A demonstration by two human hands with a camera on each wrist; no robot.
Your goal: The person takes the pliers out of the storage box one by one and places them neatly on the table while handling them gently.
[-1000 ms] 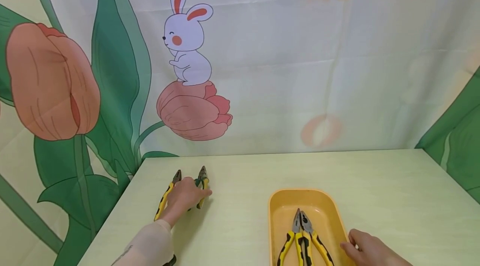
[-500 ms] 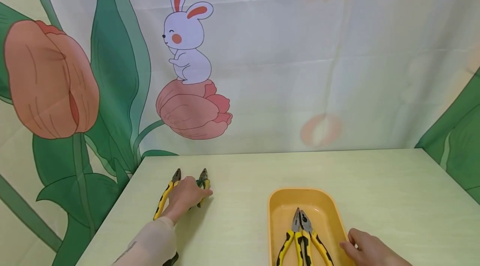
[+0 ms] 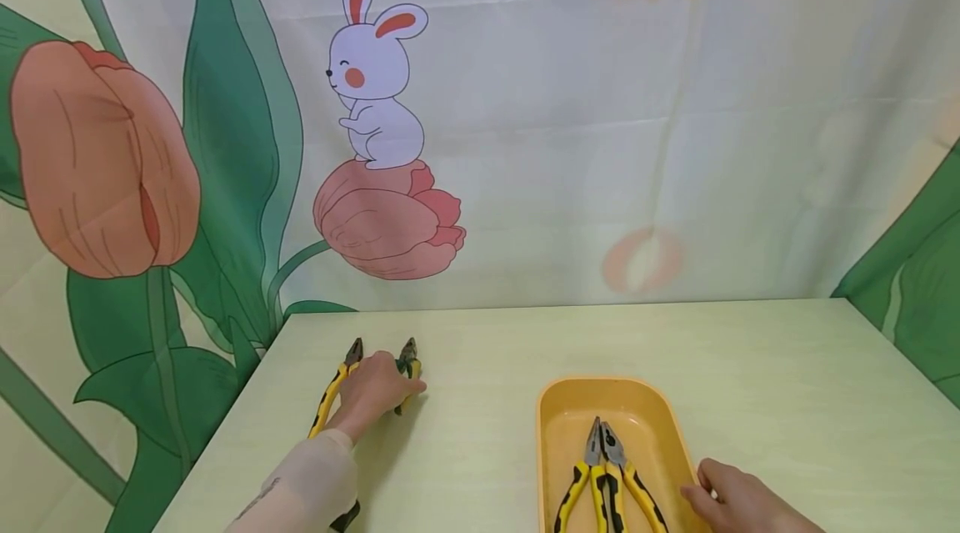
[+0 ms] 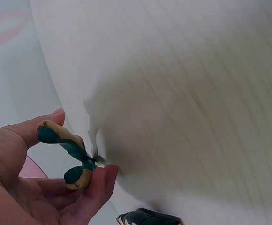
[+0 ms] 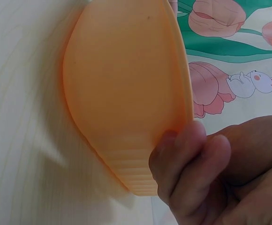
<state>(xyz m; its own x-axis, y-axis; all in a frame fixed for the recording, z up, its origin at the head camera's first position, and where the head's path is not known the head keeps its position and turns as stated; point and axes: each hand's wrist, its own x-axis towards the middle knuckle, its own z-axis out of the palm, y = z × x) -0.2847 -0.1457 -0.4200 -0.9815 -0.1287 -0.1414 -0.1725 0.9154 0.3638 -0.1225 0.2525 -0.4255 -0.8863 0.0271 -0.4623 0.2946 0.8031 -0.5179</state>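
In the head view my left hand (image 3: 372, 389) is at the table's far left, gripping pliers (image 3: 408, 349) with metal jaws pointing away. The left wrist view shows their green-and-yellow handles (image 4: 61, 139) between thumb and fingers. Just left of that hand lies a second pair of pliers (image 3: 327, 399), yellow and black, partly hidden by the hand and sleeve. My right hand (image 3: 742, 500) holds the right rim of a yellow tray (image 3: 600, 383). Seen from the right wrist, curled fingers (image 5: 183, 159) pinch the tray's edge. Two pairs of yellow-and-black pliers (image 3: 592, 450) lie side by side in the tray.
The pale table (image 3: 465, 433) ends at a hanging cloth (image 3: 540, 183) printed with tulips and a rabbit. A black object (image 4: 150, 217) shows at the bottom of the left wrist view. A dark piece (image 3: 345, 516) sits under the left sleeve.
The held pliers have shifted very slightly right, and less of their handles shows beneath the left hand. The right hand and the tray stay in place.
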